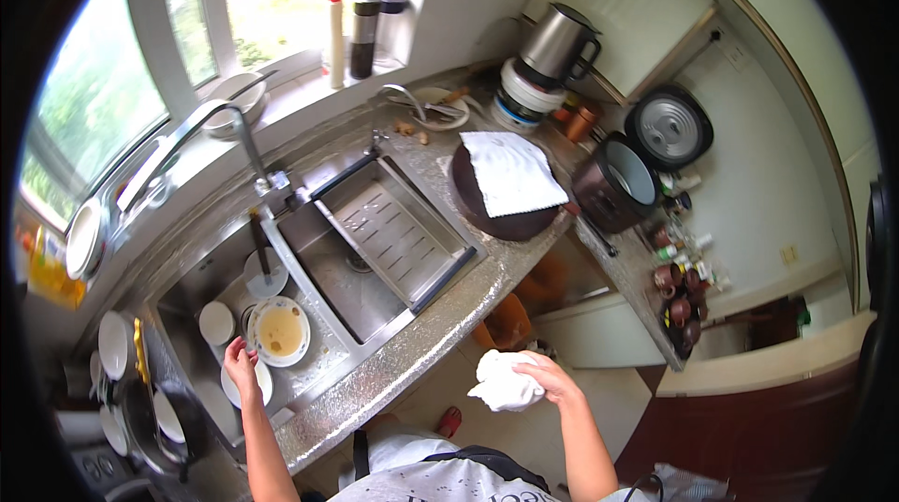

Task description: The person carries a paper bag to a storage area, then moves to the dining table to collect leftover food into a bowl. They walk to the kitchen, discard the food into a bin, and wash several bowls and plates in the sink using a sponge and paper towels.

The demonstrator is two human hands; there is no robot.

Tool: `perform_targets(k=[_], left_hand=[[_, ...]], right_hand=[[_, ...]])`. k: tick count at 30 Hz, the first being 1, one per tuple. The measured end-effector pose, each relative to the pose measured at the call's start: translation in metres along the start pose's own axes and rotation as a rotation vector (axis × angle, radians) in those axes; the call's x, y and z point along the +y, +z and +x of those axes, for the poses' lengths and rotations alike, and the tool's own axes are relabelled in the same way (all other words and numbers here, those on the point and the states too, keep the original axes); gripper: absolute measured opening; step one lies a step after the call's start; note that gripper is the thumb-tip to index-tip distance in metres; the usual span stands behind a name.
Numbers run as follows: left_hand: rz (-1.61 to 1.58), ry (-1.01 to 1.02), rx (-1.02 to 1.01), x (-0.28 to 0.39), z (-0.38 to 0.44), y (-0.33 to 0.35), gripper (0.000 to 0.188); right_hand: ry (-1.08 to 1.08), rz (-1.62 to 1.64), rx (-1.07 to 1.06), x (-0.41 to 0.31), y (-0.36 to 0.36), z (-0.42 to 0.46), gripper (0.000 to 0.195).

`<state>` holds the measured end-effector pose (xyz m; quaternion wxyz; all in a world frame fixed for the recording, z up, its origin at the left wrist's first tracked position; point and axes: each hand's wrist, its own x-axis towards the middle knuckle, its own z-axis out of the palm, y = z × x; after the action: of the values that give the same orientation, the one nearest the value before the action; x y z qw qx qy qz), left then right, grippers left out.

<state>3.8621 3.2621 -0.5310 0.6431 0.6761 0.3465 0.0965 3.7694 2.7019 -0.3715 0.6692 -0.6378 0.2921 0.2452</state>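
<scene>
My right hand (546, 377) grips a bunched white cloth (507, 384) in front of the counter, above the floor. Over the left sink basin (204, 323) is my left hand (242, 363), its fingers loosely bent and apart with nothing seen in them. A white bowl (261, 384) lies just under that wrist, partly covered by it. Beside it sits a plate (284, 331) holding yellowish liquid. A small white bowl (217, 323) and a translucent dish (267, 276) with a dark-handled utensil (259, 242) are in the same basin.
A slotted steel drain tray (390, 228) spans the right basin below the faucet (246, 144). Another white cloth (515, 175) covers part of a round dark board (484, 214). An open rice cooker (611, 186) stands rightward. Bowls and a wok (140, 425) crowd the left.
</scene>
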Motion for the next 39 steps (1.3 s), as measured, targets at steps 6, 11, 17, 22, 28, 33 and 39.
perform_targets(k=[6,11,17,22,28,33,39], left_hand=[[0.108,0.351,-0.299,0.042,-0.038,0.106,0.022],[0.065,0.337,-0.843,0.103,-0.164,0.175,0.022],[0.462,0.187,-1.426,0.045,-0.274,0.247,0.017],[0.746,0.352,-1.556,-0.059,-0.328,0.289,0.017],[1.044,0.329,-1.449,-0.166,-0.347,0.307,0.019],[1.164,0.181,-1.355,-0.173,-0.371,0.304,0.022],[1.107,0.108,-1.277,-0.165,-0.373,0.309,0.022]], right_hand=[[0.065,0.168,0.246,0.036,-0.005,-0.04,0.026],[0.11,0.344,0.473,0.081,-0.039,-0.092,0.036],[0.19,0.581,0.681,0.143,-0.09,-0.168,0.052],[0.144,0.728,0.687,0.24,-0.148,-0.218,0.036],[0.137,0.806,0.738,0.312,-0.225,-0.262,0.034],[0.0,0.828,0.771,0.321,-0.273,-0.279,0.03],[-0.03,0.84,0.68,0.314,-0.304,-0.256,0.031]])
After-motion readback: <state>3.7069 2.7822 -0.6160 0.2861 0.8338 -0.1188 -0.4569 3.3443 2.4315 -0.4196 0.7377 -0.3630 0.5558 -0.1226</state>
